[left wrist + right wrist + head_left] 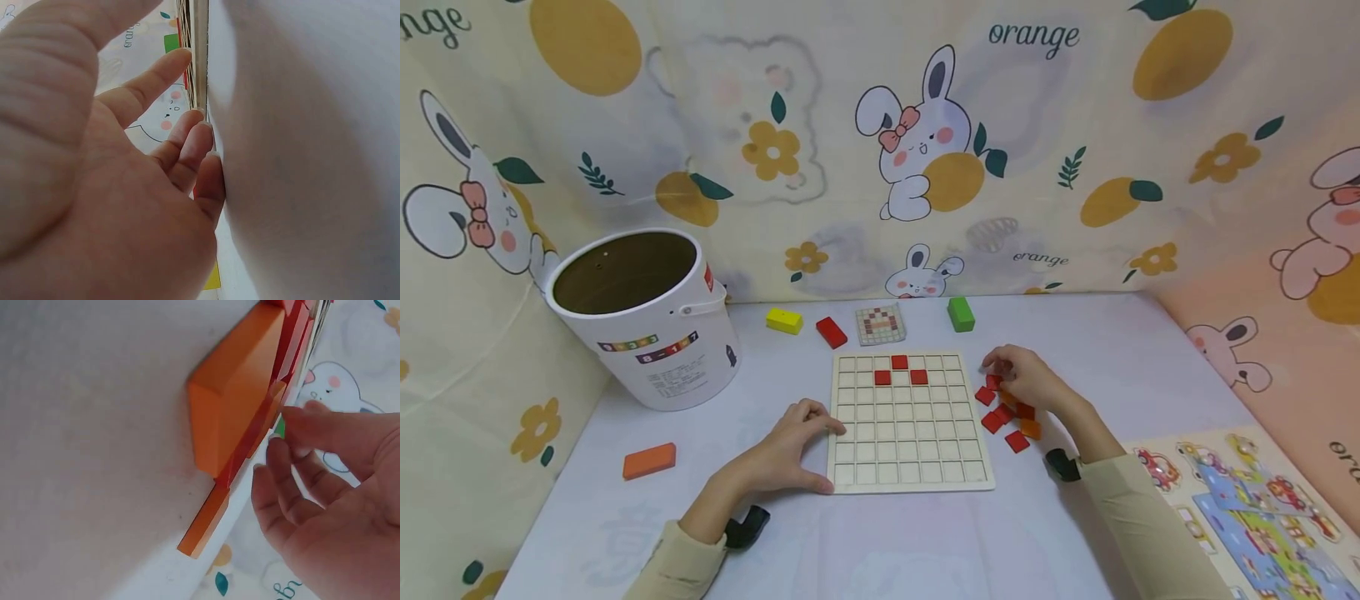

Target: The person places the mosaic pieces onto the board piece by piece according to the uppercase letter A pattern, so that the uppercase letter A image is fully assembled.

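A square wooden grid board [910, 450] lies on the table, with red square tiles [899, 362] in three of its upper cells. My left hand [793, 446] rests at the board's left edge, thumb and fingers spread; the left wrist view has the fingertips [199, 134] against the board's side. My right hand [1028, 379] is over a loose pile of red tiles [992, 422] and orange tiles [1030, 429] right of the board. Its fingers are bent loosely beside the pile in the right wrist view, where an orange tile [240, 394] looms close. No tile shows between them.
Behind the board lie a small pattern card [881, 325], a yellow block [784, 321], a red block [831, 332] and a green block [961, 314]. A white bucket [700, 375] stands at left, an orange block [650, 461] before it. Picture boards [1217, 500] lie front right.
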Motion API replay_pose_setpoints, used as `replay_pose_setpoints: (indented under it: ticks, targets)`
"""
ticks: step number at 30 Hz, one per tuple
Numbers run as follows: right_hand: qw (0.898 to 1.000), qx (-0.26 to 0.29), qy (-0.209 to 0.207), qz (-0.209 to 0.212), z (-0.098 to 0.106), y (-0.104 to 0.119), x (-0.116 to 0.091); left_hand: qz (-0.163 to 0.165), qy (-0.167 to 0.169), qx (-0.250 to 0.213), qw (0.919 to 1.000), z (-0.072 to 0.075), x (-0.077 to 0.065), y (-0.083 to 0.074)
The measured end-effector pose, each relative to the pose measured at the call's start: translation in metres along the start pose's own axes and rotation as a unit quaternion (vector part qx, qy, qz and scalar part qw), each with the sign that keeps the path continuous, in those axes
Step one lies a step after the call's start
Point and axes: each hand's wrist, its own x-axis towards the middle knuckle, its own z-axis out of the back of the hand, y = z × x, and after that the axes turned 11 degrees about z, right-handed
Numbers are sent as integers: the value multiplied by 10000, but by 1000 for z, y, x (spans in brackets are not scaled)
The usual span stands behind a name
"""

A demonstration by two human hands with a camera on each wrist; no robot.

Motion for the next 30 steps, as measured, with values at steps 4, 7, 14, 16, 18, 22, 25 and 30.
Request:
replay_pose_setpoints:
  ticks: [4,7,14,16,18,22,25,30]
  targets:
    - [9999,-42,3,91,1,0,0,-1,3,17,10000,0,1,0]
    - [9999,-39,112,54,1,0,0,-8,4,14,10000,0,1,0]
    - [9998,-68,174,109,0,1,1,-38,-1,20,10000,1,1,0]
    - [9998,-64,145,154,0,2,1,-41,-3,22,10000,1,1,0]
    - [9998,-46,94,169,-1,4,3,-44,5,23,10000,1,1,0]
    - [9992,220,-25,336,-7,22,12,-52,11,27,10000,0,1,1]
    - [9961,544,46,693,-18,42,26,-58,2,48,10000,0,2,2]
    - [9808,1057,574,1534,-44,73,54,-44,12,37,10000,-1,2,2]
